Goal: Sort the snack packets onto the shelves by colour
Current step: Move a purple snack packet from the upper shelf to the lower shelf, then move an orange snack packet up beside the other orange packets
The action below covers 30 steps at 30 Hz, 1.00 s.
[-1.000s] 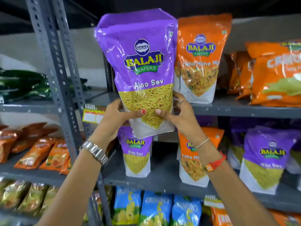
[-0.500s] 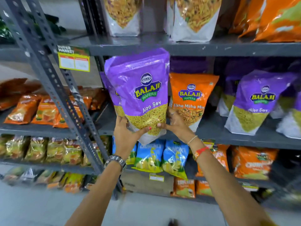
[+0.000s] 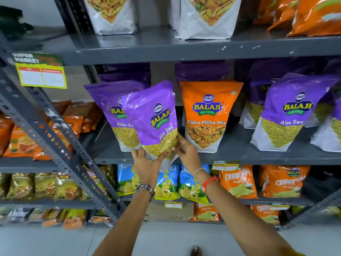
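A person stands at a grey shelf rack and holds a purple Aloo Sev packet (image 3: 155, 119) with both hands. The left hand (image 3: 146, 163) wraps around the bottom of the bag from below and the left. The right hand (image 3: 186, 150) presses on the bottom right side, with its fingers tight on the bag. So both hands are closed on this one packet. The bag leans to the right, and its bottom sits at the front edge of the middle shelf (image 3: 239, 156).

Just behind it, on the left, stands another purple packet (image 3: 114, 109). Just beside it, on the right, stands an orange Tikha Mitha Mix packet (image 3: 208, 115). More purple packets (image 3: 287, 111) stand further right on the same shelf. Blue packets (image 3: 188, 183) and orange Crunchex packets (image 3: 238, 182) sit on the shelf below.
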Motion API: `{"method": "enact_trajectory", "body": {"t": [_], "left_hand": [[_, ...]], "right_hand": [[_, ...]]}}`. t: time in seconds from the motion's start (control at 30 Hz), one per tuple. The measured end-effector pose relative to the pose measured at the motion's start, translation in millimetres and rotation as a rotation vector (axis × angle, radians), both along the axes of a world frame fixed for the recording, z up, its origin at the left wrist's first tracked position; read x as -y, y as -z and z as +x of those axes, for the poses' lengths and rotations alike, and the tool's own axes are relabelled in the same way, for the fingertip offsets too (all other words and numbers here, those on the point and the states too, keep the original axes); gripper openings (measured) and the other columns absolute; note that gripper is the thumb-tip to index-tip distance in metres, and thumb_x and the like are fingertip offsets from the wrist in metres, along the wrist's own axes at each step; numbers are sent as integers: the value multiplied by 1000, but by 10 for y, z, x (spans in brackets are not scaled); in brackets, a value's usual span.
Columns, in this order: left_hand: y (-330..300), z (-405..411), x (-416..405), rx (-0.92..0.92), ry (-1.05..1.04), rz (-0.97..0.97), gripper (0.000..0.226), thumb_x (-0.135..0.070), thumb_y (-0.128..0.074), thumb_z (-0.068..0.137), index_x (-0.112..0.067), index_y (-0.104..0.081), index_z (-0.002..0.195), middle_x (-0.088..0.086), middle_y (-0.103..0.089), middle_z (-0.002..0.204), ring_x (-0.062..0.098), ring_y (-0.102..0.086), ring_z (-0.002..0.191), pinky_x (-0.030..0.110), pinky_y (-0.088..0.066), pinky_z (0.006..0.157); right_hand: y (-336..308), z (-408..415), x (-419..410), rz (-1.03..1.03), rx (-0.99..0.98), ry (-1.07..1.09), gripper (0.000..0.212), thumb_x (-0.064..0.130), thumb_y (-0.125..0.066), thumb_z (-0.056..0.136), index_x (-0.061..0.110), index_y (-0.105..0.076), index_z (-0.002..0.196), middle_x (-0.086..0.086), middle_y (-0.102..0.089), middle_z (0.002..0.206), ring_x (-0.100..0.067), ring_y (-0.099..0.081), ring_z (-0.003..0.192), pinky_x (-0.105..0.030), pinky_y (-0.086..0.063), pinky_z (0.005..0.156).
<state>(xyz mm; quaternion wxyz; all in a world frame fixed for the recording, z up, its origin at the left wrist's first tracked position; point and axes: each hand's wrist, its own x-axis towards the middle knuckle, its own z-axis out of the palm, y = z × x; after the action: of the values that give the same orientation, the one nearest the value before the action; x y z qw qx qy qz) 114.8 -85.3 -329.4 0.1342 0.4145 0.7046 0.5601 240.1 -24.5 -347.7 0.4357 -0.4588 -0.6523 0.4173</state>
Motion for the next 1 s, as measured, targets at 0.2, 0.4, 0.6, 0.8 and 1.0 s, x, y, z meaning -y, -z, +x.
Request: {"method": "enact_trajectory", "body": {"t": [0.2, 0.4, 0.6, 0.8, 1.0], "left_hand": [[49, 107, -249, -2, -75, -49, 70, -37, -86, 54, 5, -55, 102, 18, -50, 112, 38, -57, 93, 37, -46, 69], [33, 210, -339, 191, -99, 7, 90, -23, -85, 60, -3, -37, 133, 20, -37, 130, 34, -44, 116, 41, -44, 91], [37, 766, -227, 88, 109, 353, 46, -19, -67, 81, -22, -46, 122, -16, -36, 116, 22, -44, 112, 51, -46, 91], [-6, 977, -728, 147, 455, 62, 72, -22, -67, 81, -13, -27, 140, 7, -34, 144, 12, -32, 133, 28, -28, 110], [-12, 945, -1034, 322, 612, -121, 69, -10, -72, 75, -3, -33, 132, 18, -53, 131, 26, -53, 119, 44, -43, 104]], "right_hand": [[27, -134, -142, 156, 74, 183, 39, 7, -61, 87, 9, -61, 126, -16, -76, 97, -24, -69, 80, -37, -55, 76], [150, 58, 57, 180, -189, 534, 27, 5, -59, 87, 8, -68, 113, 4, -67, 107, -14, -68, 99, -39, -57, 89], [90, 526, 16, 253, -58, 799, 68, 15, -75, 76, 14, -42, 136, -15, -42, 147, -21, -37, 136, -13, -28, 109], [14, 921, -316, -4, -139, 451, 100, 16, -88, 62, 8, -28, 142, 7, -50, 128, 16, -49, 110, 1, -37, 89], [84, 1079, -401, -96, -78, 399, 65, 20, -84, 68, 12, -48, 121, -5, -62, 116, -8, -58, 103, -25, -50, 91]]}}
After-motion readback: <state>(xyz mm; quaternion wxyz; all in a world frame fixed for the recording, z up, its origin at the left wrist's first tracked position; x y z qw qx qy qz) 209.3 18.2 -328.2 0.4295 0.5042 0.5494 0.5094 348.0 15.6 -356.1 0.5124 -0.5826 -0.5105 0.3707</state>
